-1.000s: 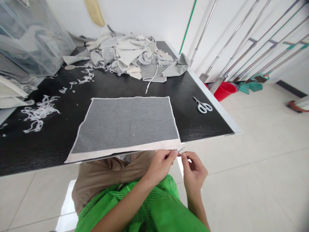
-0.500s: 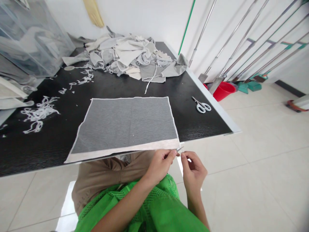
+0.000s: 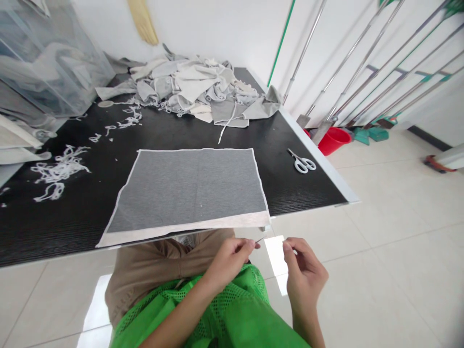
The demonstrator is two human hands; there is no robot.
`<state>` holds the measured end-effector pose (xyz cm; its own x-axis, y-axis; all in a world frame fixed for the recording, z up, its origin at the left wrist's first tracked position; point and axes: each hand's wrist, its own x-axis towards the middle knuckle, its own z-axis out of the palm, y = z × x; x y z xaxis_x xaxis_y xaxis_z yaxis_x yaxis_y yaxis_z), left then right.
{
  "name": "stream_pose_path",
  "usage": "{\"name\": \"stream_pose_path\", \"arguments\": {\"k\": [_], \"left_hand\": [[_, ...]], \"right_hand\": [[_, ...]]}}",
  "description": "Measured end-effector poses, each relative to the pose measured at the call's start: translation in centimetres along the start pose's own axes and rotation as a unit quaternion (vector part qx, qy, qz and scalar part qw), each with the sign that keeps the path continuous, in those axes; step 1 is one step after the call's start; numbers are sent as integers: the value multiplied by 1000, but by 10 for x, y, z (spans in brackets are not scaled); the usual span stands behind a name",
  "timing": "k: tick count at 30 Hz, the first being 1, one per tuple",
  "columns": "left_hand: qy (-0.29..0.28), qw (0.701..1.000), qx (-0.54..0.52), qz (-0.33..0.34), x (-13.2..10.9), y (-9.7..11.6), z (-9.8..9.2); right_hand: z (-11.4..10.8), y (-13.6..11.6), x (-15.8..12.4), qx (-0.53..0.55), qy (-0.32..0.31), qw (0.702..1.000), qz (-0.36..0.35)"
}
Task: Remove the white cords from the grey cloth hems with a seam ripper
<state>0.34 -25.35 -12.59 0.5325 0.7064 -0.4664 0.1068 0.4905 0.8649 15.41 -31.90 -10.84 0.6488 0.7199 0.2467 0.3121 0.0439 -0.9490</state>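
Observation:
A grey cloth (image 3: 195, 188) with white stitched edges and a pale band along its near side lies flat at the table's front edge. Below its near right corner, my left hand (image 3: 232, 258) is closed around a small thin metal tool (image 3: 260, 239); only its pointed tip shows, so its kind is unclear. My right hand (image 3: 306, 270) is to the right of it, thumb and forefinger pinched together. Whatever those fingers hold, if anything, is too small to make out. Neither hand touches the cloth. White-handled scissors (image 3: 302, 162) rest on the table to the right.
Piled grey and white cloths (image 3: 195, 84) cover the back of the black table (image 3: 174, 133). White thread scraps (image 3: 63, 166) lie at left, near a clear plastic bin (image 3: 83, 63). A red bucket (image 3: 333, 140) and long-handled cleaning tools (image 3: 348, 67) stand by the wall.
Both hands have drawn down from the cloth's corner toward me and moved apart, the left slightly leftward and the right to the right. The cloth stays in place.

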Motion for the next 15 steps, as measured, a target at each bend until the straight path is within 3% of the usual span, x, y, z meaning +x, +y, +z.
{"name": "stream_pose_path", "arguments": {"k": [4,8,12,15], "left_hand": [[-1,999,29,-15,-28,-21,-28],[10,998,58,7,-53,-45,-57],[41,995,84,47,-76,-58,-80],[74,993,83,49,-95,-58,-95]], "right_hand": [[-7,-15,4,12,38,999,-21],[2,-44,21,22,36,997,-68],[30,-83,45,12,-17,992,-122],[66,-116,60,-7,-104,981,-165]]}}
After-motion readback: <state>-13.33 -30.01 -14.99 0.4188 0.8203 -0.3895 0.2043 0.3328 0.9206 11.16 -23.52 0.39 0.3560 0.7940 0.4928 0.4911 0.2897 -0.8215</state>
